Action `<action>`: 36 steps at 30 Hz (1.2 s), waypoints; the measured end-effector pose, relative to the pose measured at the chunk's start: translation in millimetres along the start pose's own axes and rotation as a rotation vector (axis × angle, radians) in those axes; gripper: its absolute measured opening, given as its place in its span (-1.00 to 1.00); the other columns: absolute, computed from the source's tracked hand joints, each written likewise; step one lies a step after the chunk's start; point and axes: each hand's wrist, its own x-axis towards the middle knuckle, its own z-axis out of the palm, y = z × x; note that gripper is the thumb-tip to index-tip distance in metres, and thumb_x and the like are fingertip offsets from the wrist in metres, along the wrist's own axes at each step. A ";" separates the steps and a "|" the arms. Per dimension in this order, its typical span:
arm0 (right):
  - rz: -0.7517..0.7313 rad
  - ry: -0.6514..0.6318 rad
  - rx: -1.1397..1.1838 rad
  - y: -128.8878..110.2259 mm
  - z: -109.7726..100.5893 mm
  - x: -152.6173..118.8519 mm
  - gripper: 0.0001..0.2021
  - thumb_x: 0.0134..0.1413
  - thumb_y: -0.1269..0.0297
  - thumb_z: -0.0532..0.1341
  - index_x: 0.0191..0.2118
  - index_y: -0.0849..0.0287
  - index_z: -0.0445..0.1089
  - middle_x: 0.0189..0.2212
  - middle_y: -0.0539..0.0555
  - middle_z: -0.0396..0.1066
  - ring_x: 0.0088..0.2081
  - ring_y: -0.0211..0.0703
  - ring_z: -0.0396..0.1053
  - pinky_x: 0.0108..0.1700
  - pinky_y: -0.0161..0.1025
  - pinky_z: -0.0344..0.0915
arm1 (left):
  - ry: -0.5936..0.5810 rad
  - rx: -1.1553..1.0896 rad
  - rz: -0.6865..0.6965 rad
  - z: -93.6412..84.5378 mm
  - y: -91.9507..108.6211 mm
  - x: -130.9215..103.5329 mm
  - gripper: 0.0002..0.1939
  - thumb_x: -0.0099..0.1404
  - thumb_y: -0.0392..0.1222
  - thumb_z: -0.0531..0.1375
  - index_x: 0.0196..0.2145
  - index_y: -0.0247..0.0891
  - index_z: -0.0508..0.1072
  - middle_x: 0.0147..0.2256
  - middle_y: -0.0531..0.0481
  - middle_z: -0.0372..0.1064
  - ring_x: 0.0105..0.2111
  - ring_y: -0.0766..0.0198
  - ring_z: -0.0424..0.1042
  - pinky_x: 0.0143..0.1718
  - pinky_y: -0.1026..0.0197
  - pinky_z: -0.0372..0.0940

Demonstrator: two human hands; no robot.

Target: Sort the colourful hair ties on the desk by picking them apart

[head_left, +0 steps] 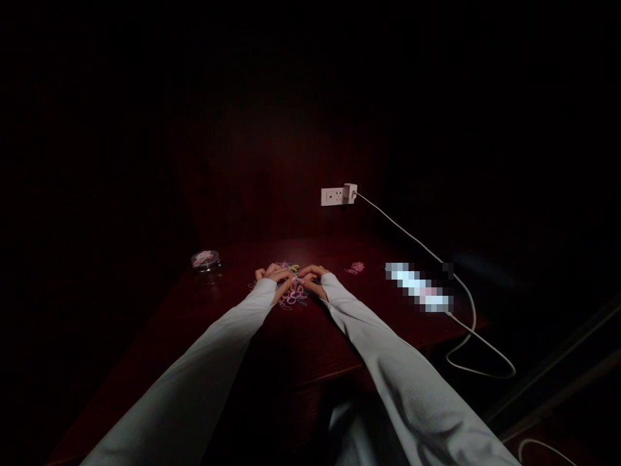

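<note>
A loose heap of small coloured elastic hair ties [294, 296], in pink, purple, yellow and green, lies on the dark red table [301, 343]. Over it, my left hand [275, 274] is bent with thumb and forefinger drawn together. My right hand [314, 276] comes in from the other side, its fingertips almost meeting those of the left in a pinch. Whatever sits between the fingertips is too small and dim to make out. To the right of the hands is a separate little pile of pink hair ties [357, 266].
A clear jar [206, 262] with a patterned lid stands at the left. On the right lies a lit, pixelated device [420, 288] with a white cable [412, 234] running to a charger [350, 192] in the wall socket [332, 197]. The surroundings are very dark.
</note>
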 end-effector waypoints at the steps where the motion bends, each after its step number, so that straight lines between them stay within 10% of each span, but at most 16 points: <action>1: -0.002 0.000 0.003 1.7 0.9 0.1 -0.74 0.18 -0.03 0.28 -0.23 0.04 0.49 -0.43 -0.05 0.59 -0.29 -0.10 0.50 0.29 0.06 0.00 | 0.015 -0.007 -0.003 -0.2 0.8 -0.4 -0.75 0.47 -0.09 0.13 -0.27 -0.10 0.59 -0.14 0.01 0.55 0.00 0.11 0.32 0.04 0.01 -0.06; 7: 0.039 0.027 -0.143 10.9 -7.9 3.8 -0.82 0.18 0.07 0.28 -0.23 0.03 0.53 -0.44 -0.02 0.55 -0.22 -0.06 0.41 0.12 -0.03 0.15 | 0.067 0.046 -0.032 -1.9 -1.7 0.7 -0.78 0.45 -0.15 0.14 -0.34 -0.14 0.52 -0.14 0.02 0.56 -0.02 0.11 0.30 0.00 0.00 -0.08; 13: 0.230 0.386 -0.625 25.7 -60.0 0.1 -0.84 0.22 0.20 0.26 -0.20 0.07 0.60 -0.22 0.11 0.47 -0.06 -0.01 0.27 0.10 -0.04 0.01 | 0.142 0.181 -0.018 -12.3 -4.5 -2.2 -0.79 0.44 -0.21 0.12 -0.36 -0.14 0.49 -0.23 0.02 0.57 -0.07 0.10 0.31 -0.03 -0.02 -0.09; 19: 0.295 0.396 -0.851 44.8 -99.0 -6.6 -0.75 0.30 0.13 0.15 -0.18 0.07 0.57 -0.25 0.13 0.50 -0.06 0.05 0.14 0.05 -0.03 -0.06 | 0.135 0.199 -0.018 -14.0 -1.8 -5.2 -0.79 0.42 -0.16 0.16 -0.39 -0.15 0.47 -0.26 0.02 0.56 -0.09 0.11 0.32 -0.05 -0.01 -0.07; 24: 0.300 0.390 -0.836 49.7 -101.7 -6.9 -0.76 0.28 0.11 0.17 -0.19 0.04 0.58 -0.10 0.12 0.51 0.00 0.09 0.11 0.04 -0.02 -0.06 | 0.138 0.193 -0.017 -12.3 -1.8 -6.4 -0.86 0.41 -0.19 0.17 -0.33 -0.13 0.49 -0.22 0.03 0.58 -0.09 0.11 0.34 -0.05 -0.01 -0.05; 30: 0.424 0.678 -0.632 45.2 -100.6 -8.7 -0.51 0.40 0.03 -0.04 -0.32 0.07 0.59 -0.03 0.13 0.48 0.05 0.13 0.12 0.11 0.06 -0.04 | 0.226 0.224 -0.143 -16.0 -5.8 -3.2 -0.90 0.36 -0.21 0.20 -0.34 -0.12 0.50 -0.22 0.02 0.58 -0.08 0.07 0.35 -0.05 -0.02 -0.05; 36: 0.380 0.505 -0.640 41.6 -94.3 -8.5 -0.44 0.39 -0.03 -0.06 -0.47 0.03 0.55 -0.05 0.08 0.51 0.07 0.14 0.18 0.19 0.09 -0.07 | 0.289 0.193 -0.324 -25.2 -6.7 -1.3 -0.85 0.39 -0.19 0.15 -0.32 -0.13 0.51 -0.18 -0.01 0.58 -0.07 0.05 0.37 -0.04 -0.05 -0.06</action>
